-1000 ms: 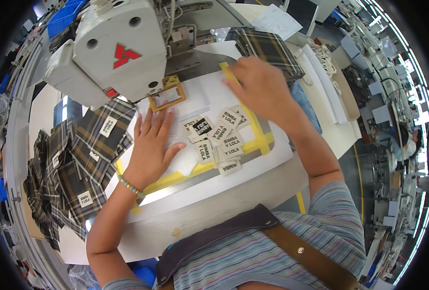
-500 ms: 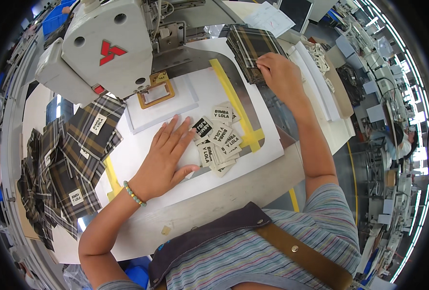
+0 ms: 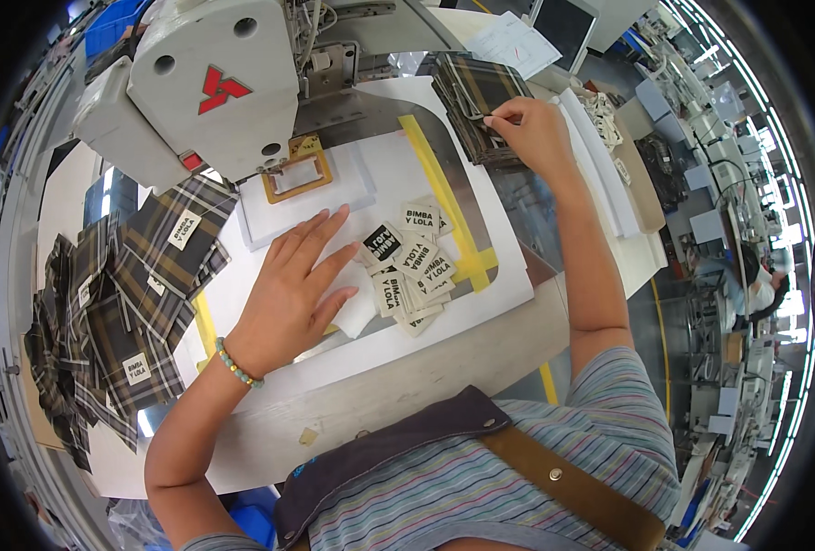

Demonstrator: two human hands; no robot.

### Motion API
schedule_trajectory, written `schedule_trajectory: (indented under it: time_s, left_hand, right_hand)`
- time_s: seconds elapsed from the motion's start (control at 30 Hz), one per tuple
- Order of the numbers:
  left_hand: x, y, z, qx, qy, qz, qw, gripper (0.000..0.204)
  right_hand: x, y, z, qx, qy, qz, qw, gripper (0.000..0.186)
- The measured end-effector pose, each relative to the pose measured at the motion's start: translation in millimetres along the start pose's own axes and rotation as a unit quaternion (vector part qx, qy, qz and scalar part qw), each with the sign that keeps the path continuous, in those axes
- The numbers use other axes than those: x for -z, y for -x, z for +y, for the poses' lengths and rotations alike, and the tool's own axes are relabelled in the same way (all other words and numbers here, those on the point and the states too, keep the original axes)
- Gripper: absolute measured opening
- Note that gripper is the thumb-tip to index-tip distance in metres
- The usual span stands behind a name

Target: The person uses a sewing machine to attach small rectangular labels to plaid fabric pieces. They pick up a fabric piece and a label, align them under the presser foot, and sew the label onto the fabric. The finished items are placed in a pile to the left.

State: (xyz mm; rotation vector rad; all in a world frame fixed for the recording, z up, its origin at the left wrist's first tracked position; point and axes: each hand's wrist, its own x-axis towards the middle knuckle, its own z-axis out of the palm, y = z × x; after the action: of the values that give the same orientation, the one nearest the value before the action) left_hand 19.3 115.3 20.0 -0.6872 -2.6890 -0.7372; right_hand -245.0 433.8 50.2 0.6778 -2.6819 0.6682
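Note:
My right hand (image 3: 538, 138) pinches the front edge of a plaid fabric piece at the top of a neat stack of dark plaid fabric pieces (image 3: 490, 81), at the upper right. The pinched edge is lifted a little. My left hand (image 3: 286, 298) hovers or rests lightly over the white sheet (image 3: 384, 156), holding nothing, its fingers apart. Just right of its fingertips lies a loose pile of small cream fabric labels (image 3: 416, 275), with one black label (image 3: 382, 243) among them. Beyond my left fingers is the sewing machine's tan clamp frame (image 3: 297, 178).
A white sewing machine head (image 3: 214, 87) overhangs the upper left. Plaid pieces bearing cream labels (image 3: 136, 367) are heaped on the left. Yellow tape (image 3: 444, 197) marks the sheet's right side. Beyond the stack stand a cardboard box (image 3: 641, 174) and a paper drawing (image 3: 515, 41).
My left hand has shifted slightly left and toward me, away from the labels, its fingers more bent. My right hand has raised the fabric's edge on the stack. The view has shifted slightly.

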Motion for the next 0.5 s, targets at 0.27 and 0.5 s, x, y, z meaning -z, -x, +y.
schedule_trajectory:
  time_s: [0.27,0.5]
  left_hand:
    - [7.7,-5.8,2.5,-0.013,0.024,0.003,1.000,0.046]
    - [-10.0,-44.7,2.0,-0.022,0.043,0.075,0.996,0.046]
  right_hand:
    - [26.4,-8.8,-8.9,0.023,-0.061,0.030,0.997,0.018]
    - [-24.7,16.1,-81.6,0.304,-0.032,0.024,0.952,0.014]
